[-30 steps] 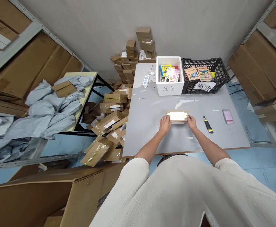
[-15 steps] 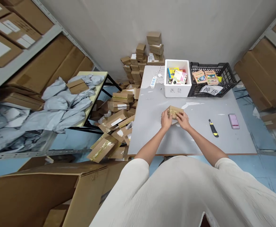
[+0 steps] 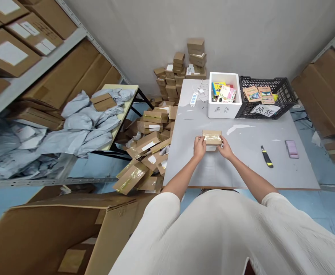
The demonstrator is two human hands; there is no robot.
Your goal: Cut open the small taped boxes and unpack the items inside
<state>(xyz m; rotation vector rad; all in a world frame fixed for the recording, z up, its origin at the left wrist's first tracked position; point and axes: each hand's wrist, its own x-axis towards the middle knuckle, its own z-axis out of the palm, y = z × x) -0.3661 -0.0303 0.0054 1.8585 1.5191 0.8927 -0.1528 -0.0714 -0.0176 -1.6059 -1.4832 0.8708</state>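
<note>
A small cardboard box [image 3: 212, 136] with shiny tape across it is held between my two hands over the grey table [image 3: 181, 152]. My left hand [image 3: 199, 147] grips its left end, and my right hand [image 3: 226, 148] grips its right end. A white strip shows along the box's near lower side. To the right, a black and yellow utility knife [image 3: 267, 157] lies on the table, apart from my hands. Beyond it is a pinkish-purple object [image 3: 292, 149], blurred out.
A white foam box [image 3: 223, 111] of books and a black crate [image 3: 282, 100] stand at the back. Left of the table lie piled parcels [image 3: 131, 177]. Grey mailing bags [image 3: 78, 122] cover a side table. A large open carton [image 3: 118, 225] stands at lower left. A power strip [image 3: 194, 99] lies back left.
The box has turned from a slant to lie square before me, its taped face now more visible. My hands have shifted to its two ends. The whole view has swung slightly left.
</note>
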